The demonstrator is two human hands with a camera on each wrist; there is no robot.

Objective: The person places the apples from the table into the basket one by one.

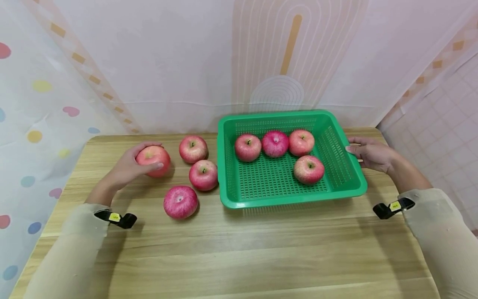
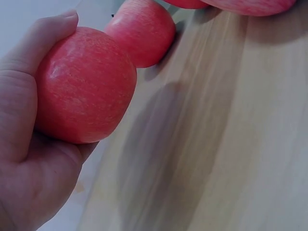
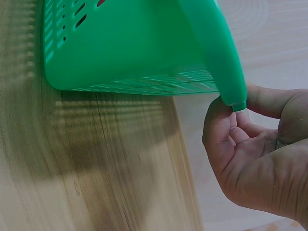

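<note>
My left hand grips a red apple at the left of the table, thumb on one side and fingers round the other. In the left wrist view the held apple shows over the wood, its shadow falling apart from it. My right hand pinches the right rim of a green plastic basket, with the thumb on top and fingers beneath. Several apples lie inside the basket, among them a darker pink one. Seen from the right wrist, the fingers curl under the basket's rim.
Between my left hand and the basket lie three loose apples: one at the back, one close to the basket's left side and a dark pink one nearer me. A patterned cloth hangs behind the wooden table.
</note>
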